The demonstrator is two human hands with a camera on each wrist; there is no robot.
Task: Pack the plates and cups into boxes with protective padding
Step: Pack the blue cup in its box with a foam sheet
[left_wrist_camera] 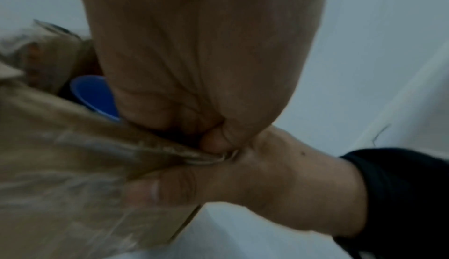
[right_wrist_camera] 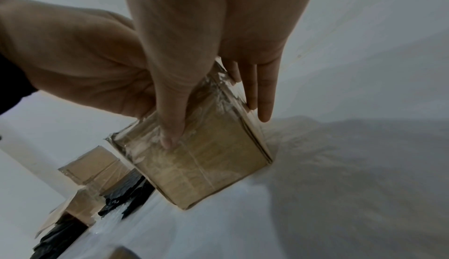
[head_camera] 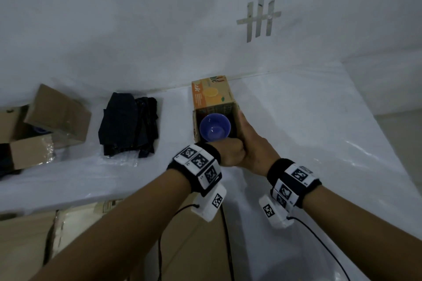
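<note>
White-sheeted desk (head_camera: 308, 125): left hand (head_camera: 230, 153) hooks its fingers (left_wrist_camera: 216, 140) over the near rim of the taped cardboard box (head_camera: 212, 96); right hand (head_camera: 253, 143) clasps its corner, apparently steadying it around the glossy blue cup (head_camera: 214, 129).

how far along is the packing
Done: one blue cup sits in the small box. In hand: left hand and right hand both hold that box, top open. Left: dark cloth pile lies beside it, box not closed; no plates visible.

white table (head_camera: 296, 121): small box (head_camera: 212, 96), dark cloth pile (head_camera: 130, 125), open carton (head_camera: 57, 116).
</note>
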